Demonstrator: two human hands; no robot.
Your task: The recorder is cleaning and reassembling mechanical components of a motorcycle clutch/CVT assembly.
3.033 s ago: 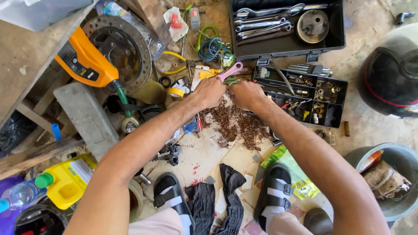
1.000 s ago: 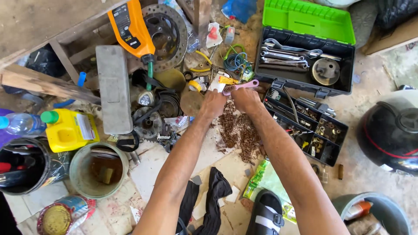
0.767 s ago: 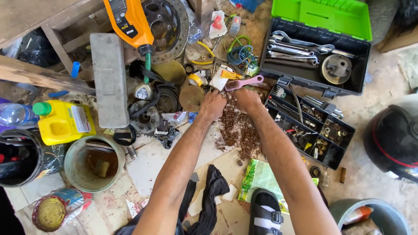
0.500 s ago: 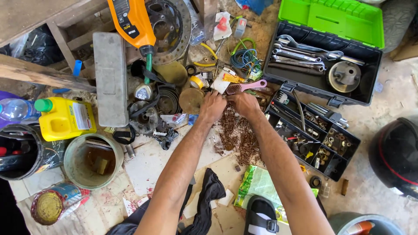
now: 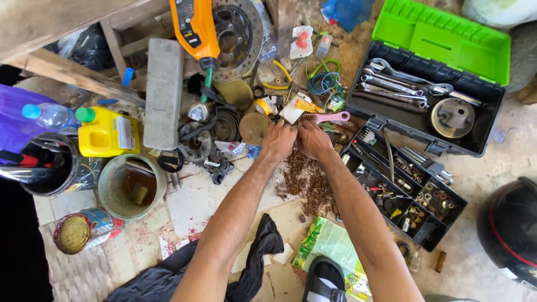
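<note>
Working knuckle to knuckle, the left hand (image 5: 278, 141) and right hand (image 5: 314, 140) are pinching something too small to identify above the rusty screw pile (image 5: 306, 180), pink brush (image 5: 329, 118) lying crosswise just beyond.

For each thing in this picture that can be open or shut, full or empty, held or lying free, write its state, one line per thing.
green toolbox, lid open, wrenches inside
black parts tray, out of the box, compartments holding small parts
yellow jug, green cap on
clear bottle, blue cap on
round tub, open
pink brush, lying free
left hand, fingers pinched together
right hand, fingers pinched together
</note>
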